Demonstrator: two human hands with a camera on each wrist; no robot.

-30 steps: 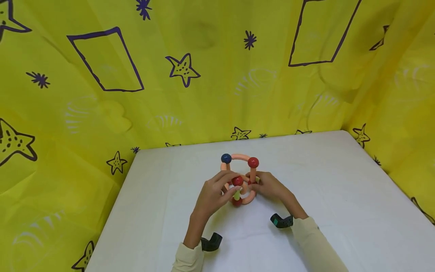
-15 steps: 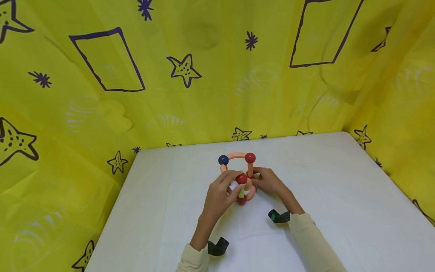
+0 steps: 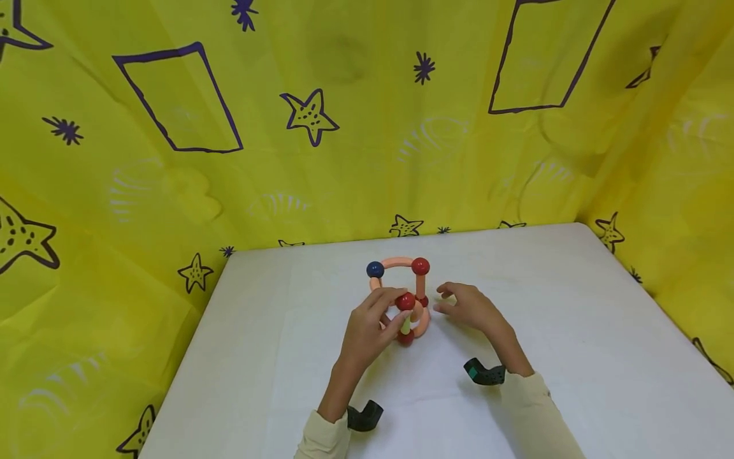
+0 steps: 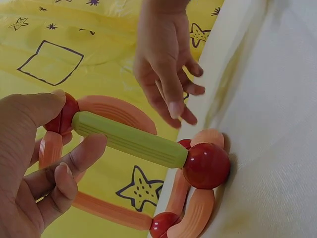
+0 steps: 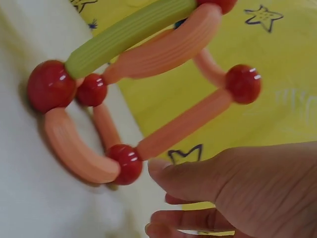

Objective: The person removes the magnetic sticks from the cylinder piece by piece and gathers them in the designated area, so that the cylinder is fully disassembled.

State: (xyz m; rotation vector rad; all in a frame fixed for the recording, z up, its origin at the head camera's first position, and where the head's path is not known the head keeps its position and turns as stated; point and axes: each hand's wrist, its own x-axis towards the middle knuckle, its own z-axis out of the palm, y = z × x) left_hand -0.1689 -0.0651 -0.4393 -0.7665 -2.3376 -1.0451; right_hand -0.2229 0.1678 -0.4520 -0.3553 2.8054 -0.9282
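A ball-and-stick construction of red balls, one blue ball (image 3: pixel 375 269) and peach rods (image 5: pixel 185 124) stands on the white table. A green rod (image 4: pixel 129 141) rises at its near side, from a lower red ball (image 4: pixel 207 165) to an upper red ball (image 3: pixel 406 301). My left hand (image 3: pixel 367 328) pinches that upper ball between thumb and fingers. To the right, my right hand (image 3: pixel 473 307) hovers apart from the construction with loosely bent fingers, holding nothing. Its thumb points toward a lower red ball (image 5: pixel 125 164). The left hand hides part of the construction's left side in the head view.
The white table (image 3: pixel 275 357) reaches back to a yellow curtain (image 3: pixel 344 172) with drawn stars and shapes. Black wrist cameras sit under both wrists, the left camera (image 3: pixel 366 416) and the right camera (image 3: pixel 484 372).
My right hand has let go of the construction's right side and drawn away to the right. The construction shifted slightly with the left hand, which keeps its pinch on the red ball.
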